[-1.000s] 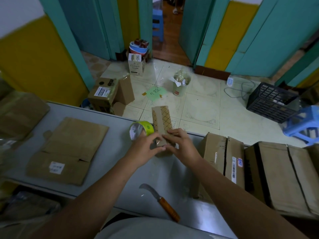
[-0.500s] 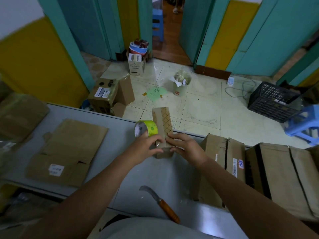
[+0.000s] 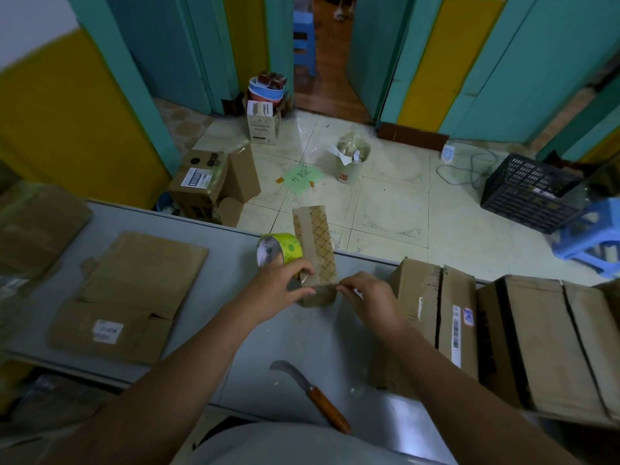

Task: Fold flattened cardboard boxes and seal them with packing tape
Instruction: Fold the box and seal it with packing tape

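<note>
Standing on end between the two hands, one box (image 3: pixel 315 243) has its near edge touched by both. The left hand (image 3: pixel 278 292) grips the one tape roll (image 3: pixel 281 248) just left of the box; the right hand (image 3: pixel 370 298) pinches the box's near right corner. One knife (image 3: pixel 315 396) lies nearer the body. Since a half-second ago, the hands have drawn apart.

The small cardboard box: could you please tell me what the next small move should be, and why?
Probably press down with the right hand to smooth the patterned strip over the near edge of the small box. The strip runs along the box to that edge, where the right hand pinches, while the left hand holds the tape roll beside the box.
</note>
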`<state>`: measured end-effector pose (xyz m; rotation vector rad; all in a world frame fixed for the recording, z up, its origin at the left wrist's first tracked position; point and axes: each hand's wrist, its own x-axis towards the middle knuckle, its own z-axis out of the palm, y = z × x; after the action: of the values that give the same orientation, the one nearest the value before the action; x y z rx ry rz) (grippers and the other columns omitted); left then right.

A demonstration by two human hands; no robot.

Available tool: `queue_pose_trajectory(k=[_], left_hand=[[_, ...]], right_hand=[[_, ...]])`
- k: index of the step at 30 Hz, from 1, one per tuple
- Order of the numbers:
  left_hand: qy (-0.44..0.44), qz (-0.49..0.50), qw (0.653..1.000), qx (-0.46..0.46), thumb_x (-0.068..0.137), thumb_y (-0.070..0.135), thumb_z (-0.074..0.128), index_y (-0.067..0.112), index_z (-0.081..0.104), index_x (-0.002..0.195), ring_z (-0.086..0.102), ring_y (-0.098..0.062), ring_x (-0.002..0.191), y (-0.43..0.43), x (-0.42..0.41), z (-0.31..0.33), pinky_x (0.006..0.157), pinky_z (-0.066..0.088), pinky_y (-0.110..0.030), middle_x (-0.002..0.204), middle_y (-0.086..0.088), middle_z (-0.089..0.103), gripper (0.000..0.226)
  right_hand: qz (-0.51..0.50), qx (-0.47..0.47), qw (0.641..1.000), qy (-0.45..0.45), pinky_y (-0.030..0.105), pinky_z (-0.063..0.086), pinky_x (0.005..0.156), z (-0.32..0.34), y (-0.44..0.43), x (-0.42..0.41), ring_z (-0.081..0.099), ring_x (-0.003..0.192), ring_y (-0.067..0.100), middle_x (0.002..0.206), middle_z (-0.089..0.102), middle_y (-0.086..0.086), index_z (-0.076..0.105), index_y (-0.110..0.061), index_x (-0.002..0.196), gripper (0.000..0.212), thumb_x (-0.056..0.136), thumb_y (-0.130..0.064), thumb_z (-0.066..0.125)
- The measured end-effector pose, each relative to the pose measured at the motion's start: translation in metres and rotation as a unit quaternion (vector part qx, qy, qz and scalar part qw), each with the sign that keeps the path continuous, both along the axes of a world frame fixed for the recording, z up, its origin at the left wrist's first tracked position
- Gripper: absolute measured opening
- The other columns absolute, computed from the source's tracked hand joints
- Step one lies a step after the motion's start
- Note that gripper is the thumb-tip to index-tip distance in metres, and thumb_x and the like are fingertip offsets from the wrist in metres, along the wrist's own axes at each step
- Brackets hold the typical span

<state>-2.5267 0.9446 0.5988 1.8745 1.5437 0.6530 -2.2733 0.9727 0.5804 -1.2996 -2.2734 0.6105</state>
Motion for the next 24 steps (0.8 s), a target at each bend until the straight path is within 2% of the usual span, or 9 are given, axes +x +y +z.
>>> queue_pose_trajectory(k=[2,5,8,13,20,24], left_hand=[[-0.004,-0.002,1.000,-0.002,0.086,0.043,0.085,0.044,0.060,0.111,0.055,-0.017,0.106,0.000,0.002,0.001,0.093,0.055,-0.037,0.117,-0.003,0.051,0.035],[-0.002,-0.003,1.000,0.001,0.087,0.043,0.084,0.044,0.059,0.111,0.055,-0.018,0.106,0.001,0.004,0.001,0.093,0.056,-0.040,0.117,-0.003,0.051,0.034],[-0.001,-0.006,1.000,0.002,0.088,0.042,0.083,0.044,0.060,0.112,0.055,-0.017,0.105,0.001,0.002,0.001,0.092,0.056,-0.041,0.116,-0.002,0.052,0.033],[-0.004,-0.006,1.000,0.009,0.092,0.035,0.081,0.037,0.065,0.116,0.053,-0.016,0.107,0.001,0.001,0.002,0.093,0.055,-0.042,0.115,0.001,0.052,0.028],[-0.004,-0.002,1.000,-0.017,0.091,0.037,0.081,0.043,0.062,0.113,0.053,-0.019,0.112,0.002,0.000,0.006,0.098,0.054,-0.045,0.118,0.000,0.052,0.030],[-0.005,0.005,1.000,-0.026,0.092,0.037,0.081,0.041,0.063,0.114,0.052,-0.019,0.113,0.002,0.000,0.008,0.099,0.053,-0.044,0.119,0.000,0.051,0.029]], right_hand=[[-0.002,-0.013,1.000,-0.021,0.031,0.055,0.072,0.000,0.002,-0.001,0.068,0.081,0.022,0.094,0.073,0.006,0.079,-0.009,0.103,0.015,0.098,-0.021,0.070],[-0.014,-0.031,0.999,-0.031,0.027,0.048,0.072,0.000,0.003,-0.002,0.068,0.084,0.023,0.098,0.072,0.007,0.078,-0.008,0.104,0.019,0.100,-0.024,0.067],[0.014,-0.032,0.999,-0.006,0.036,0.057,0.074,0.005,0.001,0.004,0.068,0.084,0.020,0.098,0.073,0.004,0.078,-0.011,0.105,0.017,0.097,-0.024,0.071],[0.066,-0.028,0.997,-0.010,0.035,0.060,0.082,0.017,0.004,0.010,0.071,0.093,0.020,0.106,0.075,0.006,0.078,-0.010,0.111,0.025,0.092,-0.026,0.078],[0.082,-0.067,0.994,-0.021,0.031,0.059,0.088,0.026,0.000,0.013,0.070,0.101,0.014,0.117,0.075,0.001,0.074,-0.016,0.122,0.038,0.099,-0.043,0.061],[0.080,-0.073,0.994,-0.023,0.024,0.056,0.091,0.026,-0.004,0.015,0.067,0.105,0.008,0.121,0.073,-0.002,0.072,-0.018,0.126,0.027,0.107,-0.025,0.055]])
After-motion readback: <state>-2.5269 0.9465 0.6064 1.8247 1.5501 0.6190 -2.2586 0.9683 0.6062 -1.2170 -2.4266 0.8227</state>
